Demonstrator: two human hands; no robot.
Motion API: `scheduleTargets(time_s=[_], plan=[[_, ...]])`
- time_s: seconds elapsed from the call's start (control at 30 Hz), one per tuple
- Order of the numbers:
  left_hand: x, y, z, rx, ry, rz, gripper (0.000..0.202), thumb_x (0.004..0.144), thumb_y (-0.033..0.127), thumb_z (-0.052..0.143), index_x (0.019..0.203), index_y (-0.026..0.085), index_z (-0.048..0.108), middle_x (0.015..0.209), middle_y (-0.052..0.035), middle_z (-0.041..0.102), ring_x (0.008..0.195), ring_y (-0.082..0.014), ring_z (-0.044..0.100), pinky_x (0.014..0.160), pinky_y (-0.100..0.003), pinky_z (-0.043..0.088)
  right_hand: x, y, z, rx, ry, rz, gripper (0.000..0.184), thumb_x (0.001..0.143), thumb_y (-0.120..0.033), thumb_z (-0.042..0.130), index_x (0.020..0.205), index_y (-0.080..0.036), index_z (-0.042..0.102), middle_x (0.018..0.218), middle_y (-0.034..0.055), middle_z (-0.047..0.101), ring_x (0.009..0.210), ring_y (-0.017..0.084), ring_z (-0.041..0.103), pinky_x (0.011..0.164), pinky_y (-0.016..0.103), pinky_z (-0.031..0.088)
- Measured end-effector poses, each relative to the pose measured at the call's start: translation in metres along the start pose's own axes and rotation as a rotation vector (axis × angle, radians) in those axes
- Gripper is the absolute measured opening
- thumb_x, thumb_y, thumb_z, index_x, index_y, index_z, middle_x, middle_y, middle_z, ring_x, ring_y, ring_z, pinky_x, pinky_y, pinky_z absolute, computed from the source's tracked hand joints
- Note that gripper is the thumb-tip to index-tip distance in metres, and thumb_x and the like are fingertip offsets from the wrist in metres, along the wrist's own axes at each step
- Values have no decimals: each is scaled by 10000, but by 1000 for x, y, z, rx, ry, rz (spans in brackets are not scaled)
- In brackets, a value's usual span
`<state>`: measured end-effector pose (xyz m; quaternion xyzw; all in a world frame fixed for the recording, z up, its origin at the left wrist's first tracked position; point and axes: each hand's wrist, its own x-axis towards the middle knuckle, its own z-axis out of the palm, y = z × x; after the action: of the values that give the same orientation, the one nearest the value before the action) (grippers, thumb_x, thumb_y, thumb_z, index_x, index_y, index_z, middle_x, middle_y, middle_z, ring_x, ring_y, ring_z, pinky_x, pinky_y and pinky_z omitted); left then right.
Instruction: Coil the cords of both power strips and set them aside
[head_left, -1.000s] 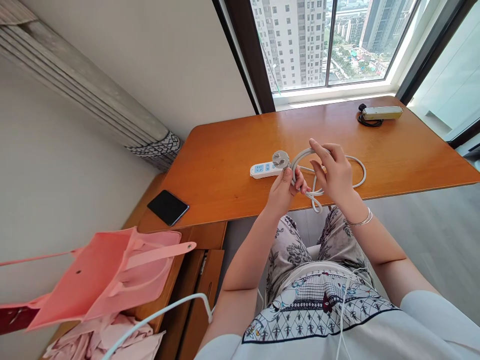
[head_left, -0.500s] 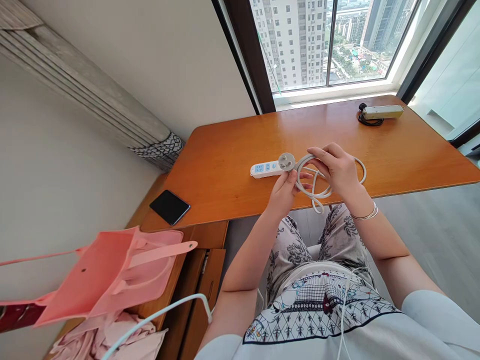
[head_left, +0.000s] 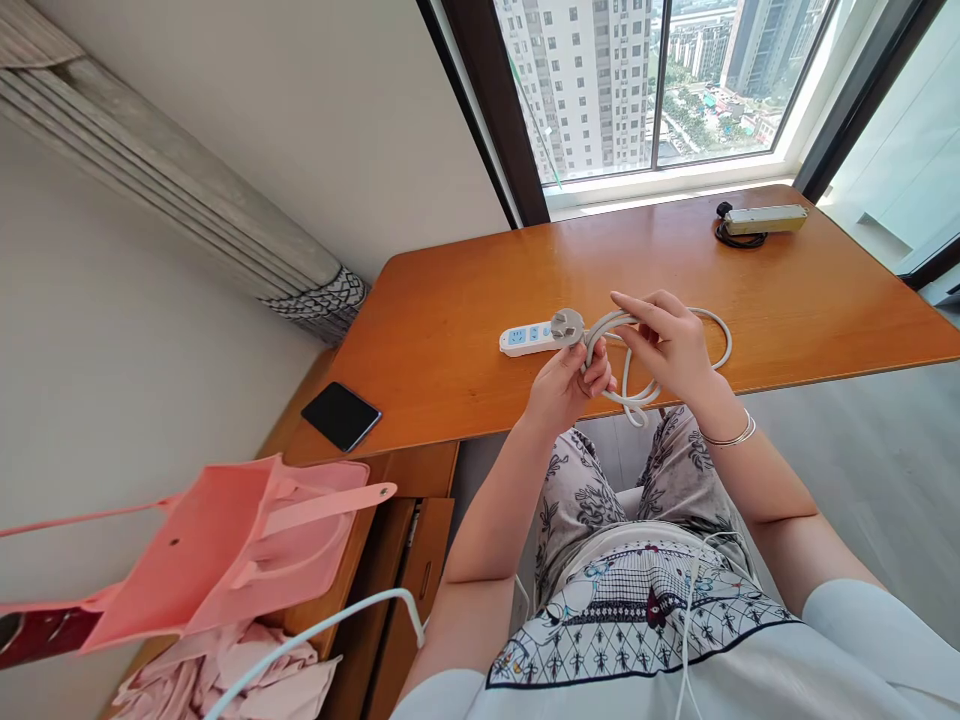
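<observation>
A white power cord (head_left: 718, 335) hangs in loose loops between my hands, in front of the table's near edge. My left hand (head_left: 568, 388) is closed around the cord just below its round grey plug (head_left: 567, 327), whose prongs face up toward me. My right hand (head_left: 667, 340) pinches the looped cord between thumb and fingers, to the right of the plug. Behind the plug, a white power strip (head_left: 523, 340) with blue sockets lies on the table, its right end hidden by the plug.
The wooden table (head_left: 465, 300) stands below a window. A second power strip (head_left: 766, 220) with a coiled black cord lies at the far right. A dark phone or tablet (head_left: 341, 416) rests at the left corner. A pink bag (head_left: 225, 550) and pink cloth (head_left: 232, 680) are lower left.
My left fingers have curled in around the cord, where they were more spread. The plug has shifted slightly left, and the loop beside it has become narrower.
</observation>
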<state>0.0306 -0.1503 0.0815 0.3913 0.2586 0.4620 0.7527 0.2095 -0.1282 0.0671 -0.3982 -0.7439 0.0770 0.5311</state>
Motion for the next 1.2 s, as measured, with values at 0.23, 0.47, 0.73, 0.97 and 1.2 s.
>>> scheduleTargets(time_s=[0.23,0.47,0.73,0.97,1.2], plan=[[0,13,6,-100,278,239,415,992,520,586,742,203,488,551,78,323,451,-77,338,552,-216,452,-48,-10,18,268,397,337,436,968,-624,537,1008,-220,696,886,53,638,801,172,600,707,304,518],[-4,14,7,-184,386,458,403,1025,497,535,753,204,482,535,82,326,440,-73,323,558,-206,445,-76,-28,25,899,-278,915,734,779,-873,562,662,-168,728,612,84,693,561,171,637,590,306,490],[-8,11,12,-200,410,467,395,1015,488,561,754,203,479,542,81,326,445,-70,322,542,-201,424,-71,-35,25,1258,-258,1017,549,751,-717,768,1092,-286,764,1260,62,746,1117,251,724,898,381,599],[-12,0,15,-127,384,260,381,994,479,604,763,190,511,547,87,318,425,-54,285,491,-189,390,-36,-7,27,1385,490,1072,236,995,-347,601,808,-204,588,889,38,699,854,136,717,769,280,632],[-17,4,5,-33,359,135,396,965,493,648,763,172,534,539,97,318,402,-29,255,440,-159,332,-33,7,8,1171,338,1049,283,816,-344,802,954,-221,588,794,-45,627,466,21,397,369,140,311]])
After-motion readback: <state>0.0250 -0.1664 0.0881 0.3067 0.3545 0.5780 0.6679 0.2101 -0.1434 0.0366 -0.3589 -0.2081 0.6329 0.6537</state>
